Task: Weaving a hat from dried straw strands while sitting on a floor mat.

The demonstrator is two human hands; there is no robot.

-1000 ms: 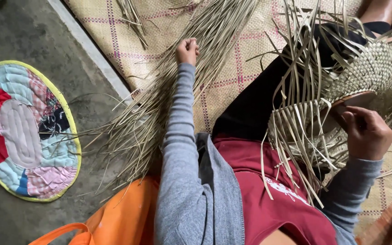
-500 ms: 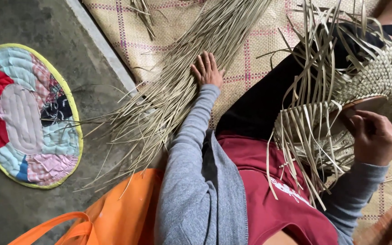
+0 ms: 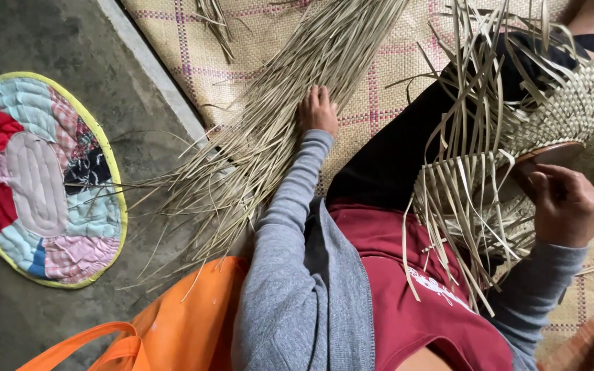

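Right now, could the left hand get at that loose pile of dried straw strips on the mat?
Probably yes. The left hand already lies on the loose strips spread over the woven mat, with nothing between them. The right hand is busy at the half-woven piece.

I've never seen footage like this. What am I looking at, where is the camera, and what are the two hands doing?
There is no machine here: a person sits on a woven floor mat, and the camera is worn on their head, looking down over their own body. The left hand reaches out and rests on a loose bundle of dried straw strips spread across the mat. The right hand grips the edge of a half-woven straw basket lying across the lap, its unwoven strips sticking out. On the grey floor to the side lies a round patchwork cushion, and an orange bag sits close to the person.
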